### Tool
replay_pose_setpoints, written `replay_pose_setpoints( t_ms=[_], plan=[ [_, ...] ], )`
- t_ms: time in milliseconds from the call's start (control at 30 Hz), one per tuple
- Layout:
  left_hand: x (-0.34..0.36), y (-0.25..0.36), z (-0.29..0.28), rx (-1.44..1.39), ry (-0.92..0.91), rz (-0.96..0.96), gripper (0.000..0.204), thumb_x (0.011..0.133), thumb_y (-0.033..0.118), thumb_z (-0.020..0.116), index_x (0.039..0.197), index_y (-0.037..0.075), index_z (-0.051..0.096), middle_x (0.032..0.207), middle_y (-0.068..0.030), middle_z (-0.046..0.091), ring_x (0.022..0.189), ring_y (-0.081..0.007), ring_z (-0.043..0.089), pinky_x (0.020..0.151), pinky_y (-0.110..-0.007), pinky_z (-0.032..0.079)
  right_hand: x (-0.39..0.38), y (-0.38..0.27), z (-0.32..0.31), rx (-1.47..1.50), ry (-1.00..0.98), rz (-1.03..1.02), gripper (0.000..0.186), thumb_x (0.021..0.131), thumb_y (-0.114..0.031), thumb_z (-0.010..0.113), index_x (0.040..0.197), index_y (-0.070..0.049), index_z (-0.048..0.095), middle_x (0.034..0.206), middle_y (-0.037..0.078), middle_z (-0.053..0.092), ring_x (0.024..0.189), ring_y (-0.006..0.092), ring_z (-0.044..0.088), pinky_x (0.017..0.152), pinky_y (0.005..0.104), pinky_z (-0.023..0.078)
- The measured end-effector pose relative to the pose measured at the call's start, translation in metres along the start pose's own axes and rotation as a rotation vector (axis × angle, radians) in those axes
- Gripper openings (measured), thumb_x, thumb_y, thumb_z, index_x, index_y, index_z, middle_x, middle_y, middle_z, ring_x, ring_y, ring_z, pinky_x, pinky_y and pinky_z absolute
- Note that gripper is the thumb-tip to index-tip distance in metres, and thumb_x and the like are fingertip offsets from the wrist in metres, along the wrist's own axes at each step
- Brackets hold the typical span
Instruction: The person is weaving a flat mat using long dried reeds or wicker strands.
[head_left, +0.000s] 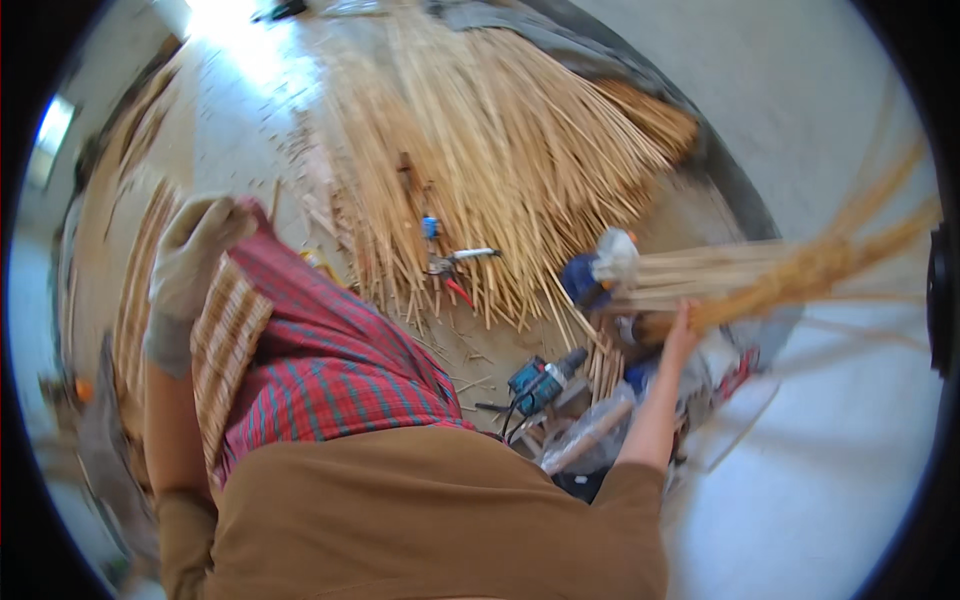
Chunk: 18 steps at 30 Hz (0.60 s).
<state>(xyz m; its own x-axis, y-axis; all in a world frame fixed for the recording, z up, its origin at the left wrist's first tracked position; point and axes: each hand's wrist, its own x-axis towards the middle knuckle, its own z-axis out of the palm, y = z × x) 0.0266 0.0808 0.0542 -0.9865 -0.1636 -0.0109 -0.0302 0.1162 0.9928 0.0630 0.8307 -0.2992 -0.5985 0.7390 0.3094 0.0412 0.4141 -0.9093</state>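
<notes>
Both hands are in view: the right hand [680, 335], bare, is closed round one end of a yellowish bundle of strands [800, 285], while the left hand [190, 270], in a pale glove, is raised with fingers curled, and I cannot tell whether it grips anything. This bundle stretches from the right hand toward the right rim, its far end blurred. Behind it lie pale strips [700, 268]; near its held end are a clear plastic bag [590, 437] and a teal power tool [537, 386]. Beside the left hand is a brown-and-cream checked panel [228, 340], next to red plaid cloth [330, 380] over the person's legs. Farther out, many thin wooden sticks [480, 130] fan across the floor [235, 125], with a red-handled tool [455, 288] at their near ends.
</notes>
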Motion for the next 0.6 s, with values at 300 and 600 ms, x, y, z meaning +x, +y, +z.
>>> replay_pose_setpoints(
  t_ms=[300,600],
  plan=[
    [0.062,-0.023,-0.201,0.604,0.280,0.105,0.033,0.105,0.026,0.071,0.129,0.003,0.073,0.115,-0.0004,0.075,0.107,-0.0099,0.066,0.099,-0.027,0.053,0.042,-0.318,0.005,0.252,-0.211,-0.144,0.024,0.104,-0.008,0.062,0.128,-0.003,0.060,0.071,-0.003,0.048,0.061,0.0066,0.043,0.060,0.0271,0.046],
    [0.052,-0.109,-0.319,1.204,0.617,0.031,0.060,0.108,0.057,0.056,0.141,0.009,0.066,0.138,-0.0223,0.068,0.131,-0.0375,0.063,0.114,-0.043,0.046,-0.045,-0.367,0.239,0.569,-1.072,0.287,0.032,0.100,-0.009,0.063,0.130,-0.007,0.055,0.066,-0.005,0.039,0.054,0.0057,0.040,0.052,0.0247,0.042]
  ],
)
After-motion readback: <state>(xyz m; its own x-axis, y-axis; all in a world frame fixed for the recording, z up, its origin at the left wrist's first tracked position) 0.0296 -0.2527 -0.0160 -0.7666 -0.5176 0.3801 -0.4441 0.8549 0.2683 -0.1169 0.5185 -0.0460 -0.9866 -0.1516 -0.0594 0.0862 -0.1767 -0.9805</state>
